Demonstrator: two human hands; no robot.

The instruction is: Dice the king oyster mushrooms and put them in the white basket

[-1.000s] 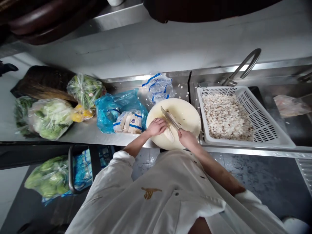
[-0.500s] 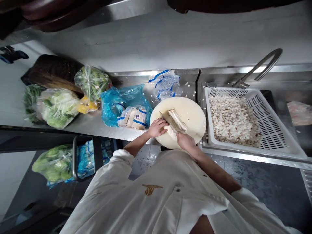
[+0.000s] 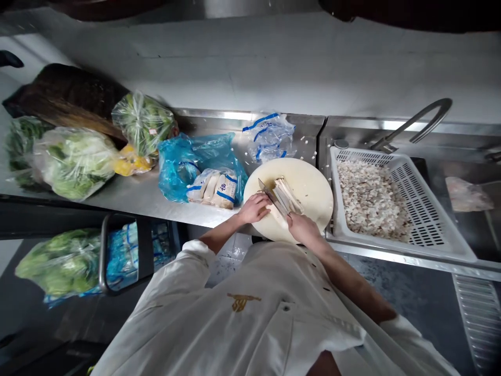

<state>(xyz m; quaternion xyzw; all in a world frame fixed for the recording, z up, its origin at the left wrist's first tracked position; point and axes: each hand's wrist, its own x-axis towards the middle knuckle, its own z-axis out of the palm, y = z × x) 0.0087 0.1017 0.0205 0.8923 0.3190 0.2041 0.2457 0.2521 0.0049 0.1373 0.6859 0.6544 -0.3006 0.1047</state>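
Observation:
My right hand (image 3: pixel 303 230) is closed around the handle of a kitchen knife (image 3: pixel 270 193). Its blade points away to the upper left over a round cream cutting board (image 3: pixel 319 183). With bent fingers my left hand (image 3: pixel 254 207) presses on a pale king oyster mushroom (image 3: pixel 277 216) at the board's near left part, beside the blade. Beyond the knife lie long mushroom slices (image 3: pixel 288 192), stacked together. My left fingertips partly cover the mushroom, and my right hand hides the knife handle.
Right of the board, a white slotted basket (image 3: pixel 430 209) holds diced mushroom (image 3: pixel 368 201) beside a curved tap (image 3: pixel 434 112). To the left are packed mushrooms (image 3: pixel 219 189), a blue bag (image 3: pixel 170 169) and bagged greens (image 3: pixel 80 162). A crumpled clear bag (image 3: pixel 272 138) lies behind the board.
The knife has shifted toward the stacked slices, and more of its blade shows. My right hand has moved slightly right; my left still presses the mushroom. The camera view has turned slightly.

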